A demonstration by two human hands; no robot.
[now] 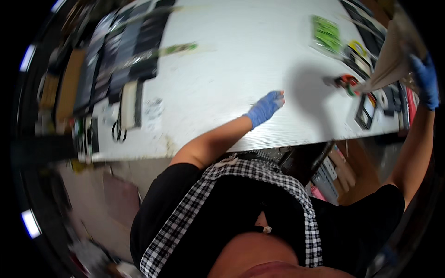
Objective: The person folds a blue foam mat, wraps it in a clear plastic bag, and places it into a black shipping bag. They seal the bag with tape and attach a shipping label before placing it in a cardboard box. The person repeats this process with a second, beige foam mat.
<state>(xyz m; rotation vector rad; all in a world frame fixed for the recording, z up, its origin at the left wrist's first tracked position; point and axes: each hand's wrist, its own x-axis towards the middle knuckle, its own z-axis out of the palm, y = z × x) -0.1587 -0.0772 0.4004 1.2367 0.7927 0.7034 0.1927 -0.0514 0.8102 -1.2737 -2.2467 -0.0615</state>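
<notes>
My left hand (266, 109), in a blue glove with bare fingertips, is over the middle of the white table with its fingers curled together. Nothing shows in it. Far to the right, my right hand (424, 83), gloved in blue too, is raised and grips a beige piece of fabric (391, 58). The fabric hangs down toward the table, its lower tip close to a red and black tool (346, 81) that is smeared by motion. My right fingers are partly hidden and blurred at the picture's rim.
The white table (222, 60) fills the front. Dark flat panels (139, 46) lie at the far left, near a pale block with a dark edge (130, 104). At right are a bag of green pieces (327, 34), a yellow tape roll (358, 47) and a black-framed tray (366, 111).
</notes>
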